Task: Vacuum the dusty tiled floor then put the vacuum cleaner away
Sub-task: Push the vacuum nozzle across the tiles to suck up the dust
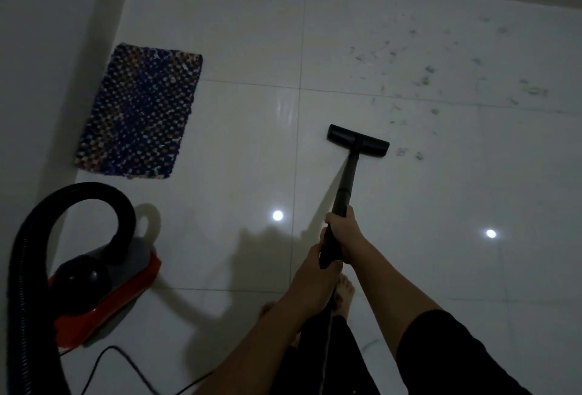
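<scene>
View from above, looking down at a white tiled floor in dim light. A person holds a black vacuum wand in both hands. The right hand grips farther along the wand and the left hand grips its near end, just behind. The fingers of both hands are curled tightly round the wand. This two-handed hold probably lets the rear hand push while the front hand steers.

The wand slopes away from the person to a flat black nozzle that lies on the tiles. It sits at the near left edge of a scatter of dust and small scraps, which spreads up and to the right. The nozzle seems placed to work into that patch, and most of it looks uncleaned.

The red and black vacuum sits on the floor at the lower left, well apart from the nozzle. Its ribbed hose arches above it and a cord trails beside it, giving slack for reach. A patterned blue mat lies by the left wall, clear of the dirty area. A bare foot shows below the hands.
</scene>
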{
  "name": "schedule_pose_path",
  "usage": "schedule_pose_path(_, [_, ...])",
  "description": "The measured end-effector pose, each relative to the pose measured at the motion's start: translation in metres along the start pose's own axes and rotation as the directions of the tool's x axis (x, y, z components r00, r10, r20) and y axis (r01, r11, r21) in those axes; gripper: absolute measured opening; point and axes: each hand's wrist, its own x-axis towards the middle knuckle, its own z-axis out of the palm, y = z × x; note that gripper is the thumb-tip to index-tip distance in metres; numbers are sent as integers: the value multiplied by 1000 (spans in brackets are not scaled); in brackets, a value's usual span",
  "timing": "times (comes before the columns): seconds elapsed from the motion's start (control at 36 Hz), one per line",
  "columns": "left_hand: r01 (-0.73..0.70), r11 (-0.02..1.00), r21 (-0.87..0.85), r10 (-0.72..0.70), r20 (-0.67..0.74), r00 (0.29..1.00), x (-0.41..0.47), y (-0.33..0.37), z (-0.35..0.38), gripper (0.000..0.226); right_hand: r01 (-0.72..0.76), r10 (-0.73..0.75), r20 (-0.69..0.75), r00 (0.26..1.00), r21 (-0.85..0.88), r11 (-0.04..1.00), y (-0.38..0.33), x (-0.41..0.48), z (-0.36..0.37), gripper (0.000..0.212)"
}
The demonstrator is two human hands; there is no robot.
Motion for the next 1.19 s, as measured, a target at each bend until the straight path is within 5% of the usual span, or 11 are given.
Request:
schedule_pose_path(0.17, [16,999,-46,-11,117,993,-3,3,24,13,-33,36,-96,995,33,999,17,2,-32,60])
schedule_pose_path(0.44, [51,995,87,-64,158,985,15,10,61,36,-52,67,-123,990,120,991,15,9,-78,64])
schedule_pose_path(1.19, [19,981,-192,-23,-23,999,79,72,80,40,-45,50,93,994,-48,998,-85,72,-78,76])
